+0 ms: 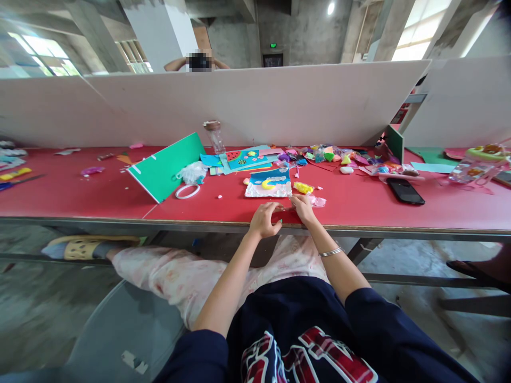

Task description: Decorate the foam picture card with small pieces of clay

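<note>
At the front edge of the red table, my left hand (266, 219) rests with its thumb spread from its curved fingers. Close beside it, my right hand (303, 208) has its fingers bent together; anything in them is too small or hidden to name. Just beyond both hands lies a blue picture card (275, 176) with white clay along its bottom and a yellow clay crescent (268, 184). A yellow packet of clay (303, 188) is to the card's right. Pink plastic wrap (318, 201) lies next to my right hand.
A green board (171, 165) leans at the left, near a white ring (187, 191) and crumpled plastic (192, 173). A bottle (215, 137) stands behind. Many coloured clay packets (327, 155) lie at the back; a black phone (405, 191) is right. A white partition (247, 106) closes the far side.
</note>
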The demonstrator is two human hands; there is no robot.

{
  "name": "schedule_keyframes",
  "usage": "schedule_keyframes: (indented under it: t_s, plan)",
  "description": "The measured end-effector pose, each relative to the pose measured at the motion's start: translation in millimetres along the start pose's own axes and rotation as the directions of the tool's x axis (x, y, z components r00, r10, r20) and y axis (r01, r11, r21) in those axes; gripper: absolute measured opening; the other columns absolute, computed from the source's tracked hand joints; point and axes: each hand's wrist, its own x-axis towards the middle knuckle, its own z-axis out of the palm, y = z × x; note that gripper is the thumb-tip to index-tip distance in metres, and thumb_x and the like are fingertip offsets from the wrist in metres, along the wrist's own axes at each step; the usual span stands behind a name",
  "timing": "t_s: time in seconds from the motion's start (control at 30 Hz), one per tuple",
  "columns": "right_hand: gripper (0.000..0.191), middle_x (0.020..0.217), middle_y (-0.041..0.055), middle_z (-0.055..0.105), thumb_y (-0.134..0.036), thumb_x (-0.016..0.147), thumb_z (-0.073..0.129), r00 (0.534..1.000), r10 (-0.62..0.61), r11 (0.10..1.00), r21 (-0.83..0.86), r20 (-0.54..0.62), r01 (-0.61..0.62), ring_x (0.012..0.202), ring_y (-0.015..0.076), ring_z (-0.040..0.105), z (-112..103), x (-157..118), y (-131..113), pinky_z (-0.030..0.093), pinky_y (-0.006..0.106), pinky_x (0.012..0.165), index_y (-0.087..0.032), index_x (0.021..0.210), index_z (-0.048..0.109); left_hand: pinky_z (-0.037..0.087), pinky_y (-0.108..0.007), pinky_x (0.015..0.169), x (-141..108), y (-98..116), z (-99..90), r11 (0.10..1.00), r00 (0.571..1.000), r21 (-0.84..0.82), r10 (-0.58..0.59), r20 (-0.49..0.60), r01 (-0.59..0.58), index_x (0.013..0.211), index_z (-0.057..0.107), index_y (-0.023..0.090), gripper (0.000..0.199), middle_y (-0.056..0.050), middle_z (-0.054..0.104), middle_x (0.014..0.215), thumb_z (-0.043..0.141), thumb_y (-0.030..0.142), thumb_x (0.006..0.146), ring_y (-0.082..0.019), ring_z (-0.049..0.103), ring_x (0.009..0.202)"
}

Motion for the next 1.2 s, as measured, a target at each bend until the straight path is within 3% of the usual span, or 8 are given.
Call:
schedule_keyframes:
  t_s: [0.13, 0.37, 0.8, 1.0, 1.2]
  plan:
    - [0.032, 0.049, -0.0057, 0.024, -0.035, 0.069, 0.047, 0.999, -0.012, 0.996, -0.087, -0.037, 0.009, 0.047, 0.0071, 0.023, -0.4, 1.2, 2.8, 0.027, 0.022, 0.044, -0.02, 0.051, 0.026, 0.044, -0.038, 0.089, 0.2, 0.9, -0.2, 1.0, 1.0, 0.001, -0.01, -0.001, 0.01, 0.107, 0.047, 0.02, 0.042, -0.004, 0.064, 0.103, 0.054, 0.021, 0.066, -0.024, 0.057, 0.1]
    - [0.031, 0.048, -0.0063, 0.024, -0.038, 0.069, 0.048, 0.999, 0.032, 0.994, -0.105, -0.029, -0.035, 0.048, 0.0075, 0.025, 0.8, 1.7, 4.1, 0.035, 0.021, 0.048, -0.02, 0.051, 0.029, 0.045, -0.037, 0.088, -0.3, -0.1, 0.1, 1.0, 1.0, -0.01, -0.01, -0.006, 0.01, 0.106, 0.047, 0.02, 0.041, -0.004, 0.064, 0.102, 0.054, 0.02, 0.066, -0.023, 0.057, 0.099]
    - [0.031, 0.046, -0.0038, 0.033, -0.035, 0.071, 0.048, 0.999, -0.053, 0.956, -0.289, -0.007, 0.049, 0.05, 0.0087, 0.031, 0.0, 4.0, 7.4, 0.028, 0.022, 0.046, -0.019, 0.048, 0.034, 0.045, -0.038, 0.088, 0.4, 1.1, -1.3, 0.999, 0.999, -0.028, -0.034, 0.02, 0.035, 0.105, 0.048, 0.02, 0.04, -0.004, 0.065, 0.103, 0.054, 0.02, 0.066, -0.023, 0.058, 0.1]
    - [0.031, 0.045, -0.0032, 0.035, -0.037, 0.07, 0.049, 0.999, -0.044, 0.957, -0.288, -0.005, 0.04, 0.05, 0.009, 0.032, 0.2, 3.4, 7.0, 0.026, 0.022, 0.046, -0.018, 0.048, 0.037, 0.045, -0.037, 0.091, -0.2, 1.4, -2.3, 1.0, 1.0, -0.024, -0.018, 0.013, 0.019, 0.106, 0.048, 0.021, 0.042, -0.004, 0.063, 0.106, 0.054, 0.019, 0.065, -0.023, 0.056, 0.104]
    - [0.031, 0.046, -0.0034, 0.034, -0.034, 0.072, 0.045, 0.996, -0.09, 0.93, -0.358, 0.012, 0.088, 0.048, 0.0086, 0.029, 0.6, 2.3, 5.2, 0.022, 0.024, 0.046, -0.018, 0.048, 0.036, 0.045, -0.038, 0.089, -0.3, 0.6, -1.1, 1.0, 1.0, 0.021, -0.007, 0.014, 0.006, 0.103, 0.05, 0.02, 0.04, -0.005, 0.064, 0.103, 0.054, 0.019, 0.063, -0.024, 0.057, 0.101]
